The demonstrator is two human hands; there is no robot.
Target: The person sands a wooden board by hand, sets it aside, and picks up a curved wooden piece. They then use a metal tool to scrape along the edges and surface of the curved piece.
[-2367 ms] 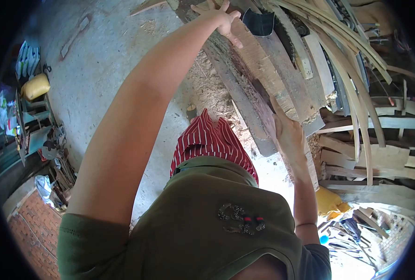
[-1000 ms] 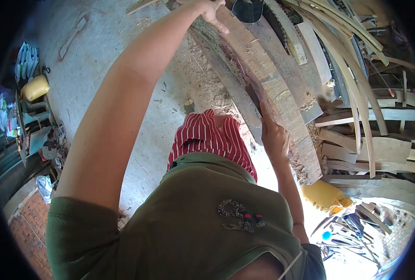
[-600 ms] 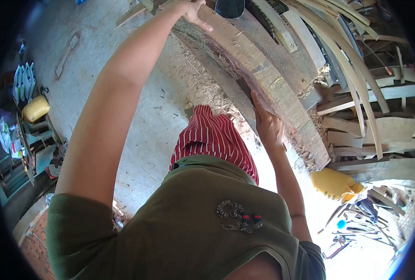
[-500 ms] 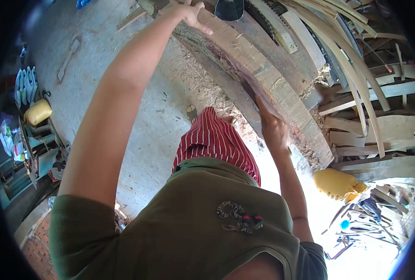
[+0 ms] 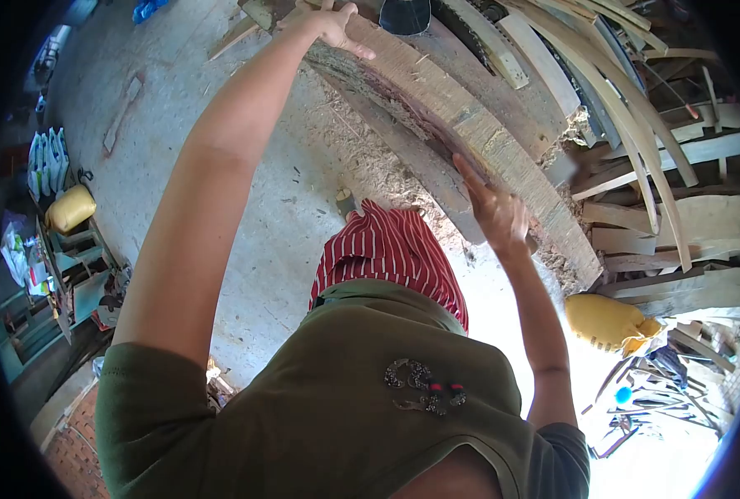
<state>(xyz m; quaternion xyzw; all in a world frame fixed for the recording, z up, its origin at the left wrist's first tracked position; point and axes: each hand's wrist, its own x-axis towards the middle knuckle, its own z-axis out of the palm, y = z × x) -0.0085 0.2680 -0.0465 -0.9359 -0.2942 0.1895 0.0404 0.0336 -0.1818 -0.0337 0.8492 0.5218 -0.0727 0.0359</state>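
A long, thick wooden plank (image 5: 478, 125) with a rough bark-like side edge runs diagonally from the top centre to the right. My left hand (image 5: 337, 29) rests at its upper end, fingers apart, partly cut off by the top edge of the view. My right hand (image 5: 499, 214) is beside the lower part of the plank's near side. Its index finger is stretched along the plank and the other fingers are curled. A small brownish end shows by the heel of this hand; what it belongs to is hidden.
Sawdust (image 5: 357, 137) and chips lie beside the plank. Curved wooden strips (image 5: 636, 125) and boards are stacked at the right. A yellow sack (image 5: 607, 320) lies at the lower right, and a yellow container (image 5: 71, 208) stands left. A black container (image 5: 405, 15) is at the top.
My right hand has shifted slightly and turned, its curled knuckles now more visible. The dark object by its fingertip no longer shows. My left hand stays at the plank's upper end.
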